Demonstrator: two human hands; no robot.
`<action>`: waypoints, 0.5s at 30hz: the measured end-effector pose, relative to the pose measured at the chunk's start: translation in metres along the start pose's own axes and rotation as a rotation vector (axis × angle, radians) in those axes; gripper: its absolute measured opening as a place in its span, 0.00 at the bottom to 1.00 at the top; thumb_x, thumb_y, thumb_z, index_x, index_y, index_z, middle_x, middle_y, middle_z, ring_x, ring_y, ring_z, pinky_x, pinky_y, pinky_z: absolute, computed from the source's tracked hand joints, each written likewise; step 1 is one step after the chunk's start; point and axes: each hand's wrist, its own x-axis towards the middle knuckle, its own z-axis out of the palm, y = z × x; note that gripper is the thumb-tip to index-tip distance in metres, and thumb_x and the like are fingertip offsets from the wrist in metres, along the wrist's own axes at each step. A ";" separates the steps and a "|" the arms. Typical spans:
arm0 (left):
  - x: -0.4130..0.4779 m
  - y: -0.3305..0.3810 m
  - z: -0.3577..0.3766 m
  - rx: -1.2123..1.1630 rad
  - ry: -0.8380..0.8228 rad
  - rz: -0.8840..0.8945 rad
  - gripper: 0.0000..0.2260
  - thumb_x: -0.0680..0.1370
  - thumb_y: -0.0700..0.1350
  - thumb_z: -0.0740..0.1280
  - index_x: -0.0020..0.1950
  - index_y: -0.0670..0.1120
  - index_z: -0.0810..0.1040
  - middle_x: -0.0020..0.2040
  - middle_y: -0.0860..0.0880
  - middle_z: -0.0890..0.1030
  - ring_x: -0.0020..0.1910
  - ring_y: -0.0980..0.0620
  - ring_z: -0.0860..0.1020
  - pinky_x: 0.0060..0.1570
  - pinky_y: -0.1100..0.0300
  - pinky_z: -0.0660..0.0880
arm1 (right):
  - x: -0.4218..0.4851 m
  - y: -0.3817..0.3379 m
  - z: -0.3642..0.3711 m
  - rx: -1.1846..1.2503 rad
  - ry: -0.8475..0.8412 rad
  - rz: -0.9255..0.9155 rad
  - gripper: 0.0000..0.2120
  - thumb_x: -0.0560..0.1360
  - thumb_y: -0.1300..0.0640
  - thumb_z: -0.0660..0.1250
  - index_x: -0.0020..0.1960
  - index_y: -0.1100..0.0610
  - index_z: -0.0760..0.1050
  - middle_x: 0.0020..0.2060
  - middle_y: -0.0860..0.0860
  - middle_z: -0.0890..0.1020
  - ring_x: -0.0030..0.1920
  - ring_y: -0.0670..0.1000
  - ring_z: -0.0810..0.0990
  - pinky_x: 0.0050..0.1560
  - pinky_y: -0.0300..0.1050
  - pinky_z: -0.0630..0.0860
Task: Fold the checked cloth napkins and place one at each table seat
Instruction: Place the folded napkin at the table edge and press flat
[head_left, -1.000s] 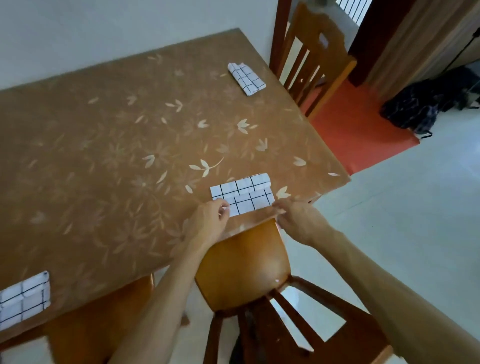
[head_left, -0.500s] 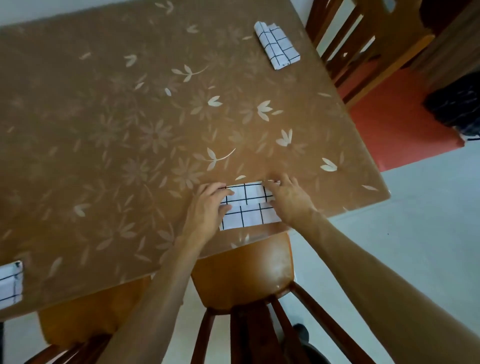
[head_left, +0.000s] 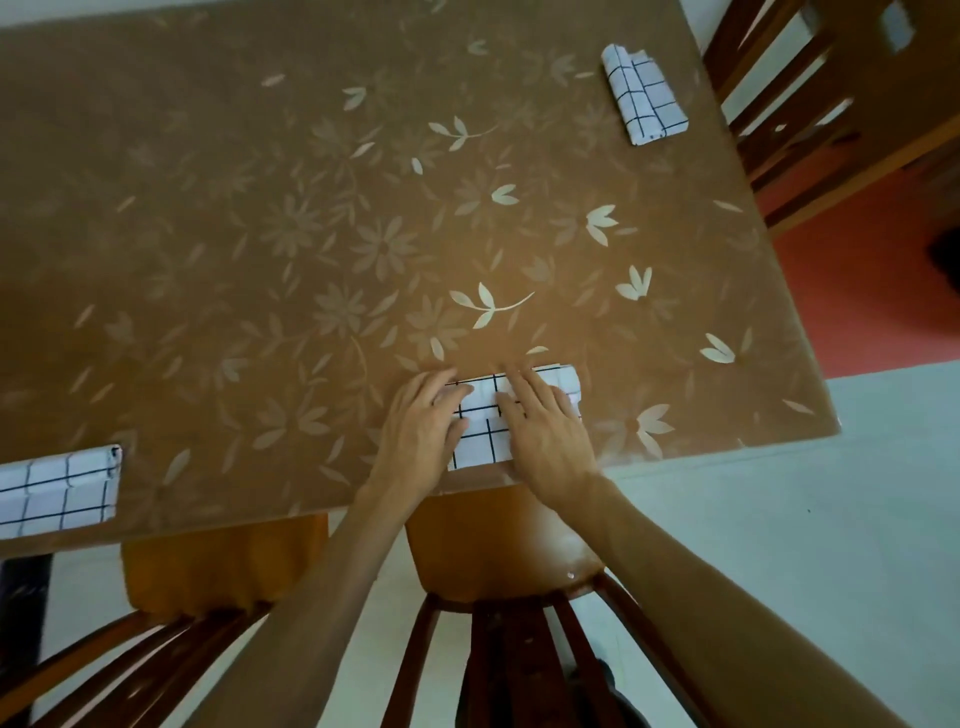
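Here, the checked napkin lies folded and flat on the table, at its near edge, just beyond the near chair. Its long axis runs left to right, parallel to that edge. The left hand rests flat on its left end, fingers extended. The right hand presses flat on its middle and right part, fingers extended toward the far side. The second napkin lies folded at the far right, long axis roughly near to far, beside the far chair. The third napkin lies at the near left, long axis left to right, partly out of frame.
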 end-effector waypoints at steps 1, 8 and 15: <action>0.002 -0.002 0.000 -0.008 0.005 -0.026 0.15 0.77 0.40 0.72 0.63 0.43 0.80 0.66 0.45 0.78 0.65 0.42 0.75 0.64 0.45 0.74 | 0.001 -0.003 0.003 -0.002 0.001 -0.007 0.34 0.65 0.55 0.80 0.68 0.61 0.75 0.74 0.60 0.71 0.74 0.60 0.70 0.71 0.55 0.69; 0.003 -0.003 0.022 0.123 0.082 -0.045 0.17 0.72 0.36 0.76 0.60 0.42 0.82 0.66 0.41 0.79 0.64 0.39 0.78 0.61 0.46 0.76 | 0.002 0.004 0.026 -0.048 -0.060 -0.108 0.32 0.83 0.42 0.42 0.81 0.59 0.42 0.81 0.57 0.42 0.81 0.57 0.41 0.77 0.52 0.38; -0.011 -0.012 0.043 0.162 -0.065 0.048 0.27 0.78 0.44 0.71 0.76 0.49 0.69 0.78 0.45 0.67 0.78 0.45 0.65 0.72 0.39 0.65 | 0.010 0.024 0.035 -0.069 -0.064 -0.129 0.35 0.81 0.40 0.37 0.81 0.60 0.47 0.81 0.57 0.49 0.81 0.56 0.49 0.79 0.56 0.56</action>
